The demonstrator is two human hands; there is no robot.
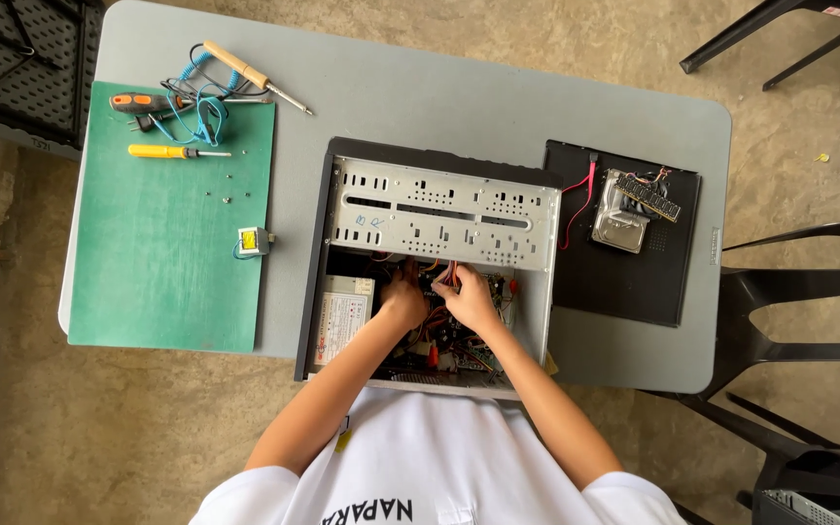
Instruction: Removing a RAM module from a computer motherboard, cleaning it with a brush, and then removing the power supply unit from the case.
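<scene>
Cables (437, 321) lie tangled inside the open case (439, 194) on the table, under both hands; left hand (402, 303) and right hand (470, 298) pinch among them, exact hold unclear; a hard tug could tear a connector.

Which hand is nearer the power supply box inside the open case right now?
Left. The left hand is among the cables just right of the power supply box, almost beside it. The right hand is farther right, over the board, beyond the left hand.

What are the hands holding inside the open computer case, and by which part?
Both the left hand and right hand are among the cables in the computer case; any exact hold cannot be told.
</scene>
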